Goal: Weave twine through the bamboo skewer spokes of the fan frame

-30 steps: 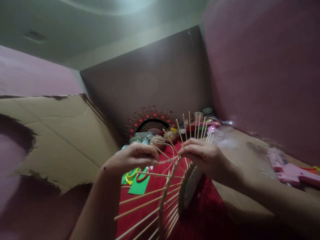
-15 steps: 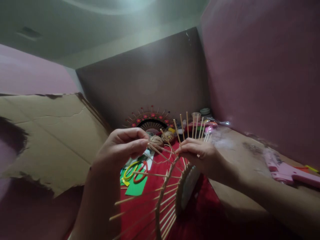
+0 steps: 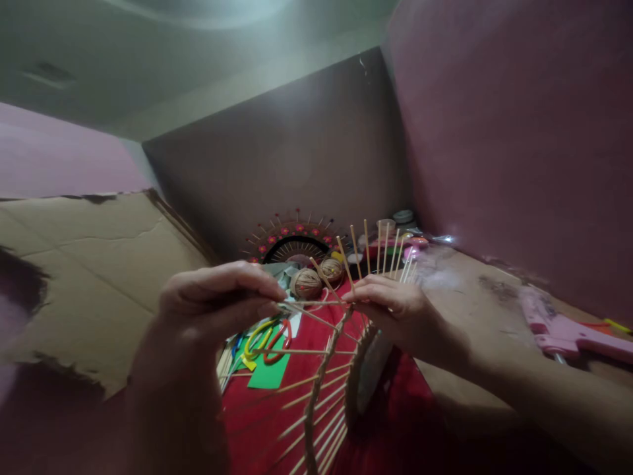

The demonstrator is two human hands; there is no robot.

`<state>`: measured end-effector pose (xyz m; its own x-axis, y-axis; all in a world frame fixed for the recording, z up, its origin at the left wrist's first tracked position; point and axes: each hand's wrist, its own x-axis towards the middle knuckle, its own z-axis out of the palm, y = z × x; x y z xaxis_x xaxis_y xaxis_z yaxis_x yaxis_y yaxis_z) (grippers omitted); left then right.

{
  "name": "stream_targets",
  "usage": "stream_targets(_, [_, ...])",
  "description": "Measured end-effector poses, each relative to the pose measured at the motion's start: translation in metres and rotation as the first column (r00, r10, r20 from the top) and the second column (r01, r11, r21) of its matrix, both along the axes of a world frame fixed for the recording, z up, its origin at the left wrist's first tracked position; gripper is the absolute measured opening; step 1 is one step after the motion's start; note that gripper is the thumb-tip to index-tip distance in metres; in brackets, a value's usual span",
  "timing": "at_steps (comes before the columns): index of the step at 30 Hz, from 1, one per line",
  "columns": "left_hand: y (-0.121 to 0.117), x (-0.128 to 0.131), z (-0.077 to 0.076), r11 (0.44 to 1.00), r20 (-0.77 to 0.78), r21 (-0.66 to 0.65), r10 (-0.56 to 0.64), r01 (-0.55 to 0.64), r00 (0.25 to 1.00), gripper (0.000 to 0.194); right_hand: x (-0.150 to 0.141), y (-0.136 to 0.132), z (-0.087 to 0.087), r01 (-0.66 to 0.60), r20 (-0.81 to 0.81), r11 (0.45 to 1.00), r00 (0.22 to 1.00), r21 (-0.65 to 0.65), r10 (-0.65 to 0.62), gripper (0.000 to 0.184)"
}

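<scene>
A round frame of thin wooden sticks (image 3: 321, 386) radiating from a disc stands on edge over a red cloth (image 3: 395, 429). My left hand (image 3: 212, 303) is pinched on a strand of jute twine (image 3: 316, 303) that runs taut to the right. My right hand (image 3: 390, 307) grips the top of the frame where the twine passes between the sticks. Two balls of jute twine (image 3: 319, 278) lie just behind the hands.
A torn cardboard sheet (image 3: 93, 264) leans at the left. A finished stick piece with red flowers (image 3: 291, 241) stands at the back wall. A pink glue gun (image 3: 564, 330) lies at the right. Green paper with foam loops (image 3: 264, 356) and small jars (image 3: 400, 224) lie around.
My left hand has drawn the twine out to the left and toward me, pulling the strand taut. My right hand stays on the frame's top.
</scene>
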<state>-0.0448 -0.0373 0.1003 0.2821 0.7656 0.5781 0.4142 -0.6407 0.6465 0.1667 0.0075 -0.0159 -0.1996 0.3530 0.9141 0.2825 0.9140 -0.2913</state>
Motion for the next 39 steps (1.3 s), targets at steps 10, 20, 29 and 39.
stream_targets(10, [0.006, -0.017, 0.011, 0.994, -0.353, -0.001, -0.099, 0.106, 0.93, 0.006, 0.0, -0.001, 0.0, 0.008, -0.018, 0.999, 1.0, 0.031, -0.007, 0.013])
stream_targets(20, [0.043, -0.03, 0.005, 0.94, -0.52, -0.3, -0.306, 0.166, 0.797, 0.018, 0.002, -0.004, 0.0, 0.015, -0.03, 0.999, 0.999, 0.035, -0.014, 0.015])
stream_targets(29, [0.065, -0.022, -0.021, 0.863, -0.605, -0.485, -0.449, 0.144, 0.657, 0.02, 0.004, -0.004, -0.001, 0.005, -0.013, 0.999, 1.0, 0.044, -0.005, 0.017])
stream_targets(39, [0.046, -0.022, -0.064, 0.788, -0.48, -0.556, -0.565, 0.265, 0.671, 0.025, 0.007, -0.007, -0.002, 0.03, 0.036, 0.999, 0.999, 0.037, -0.031, 0.024])
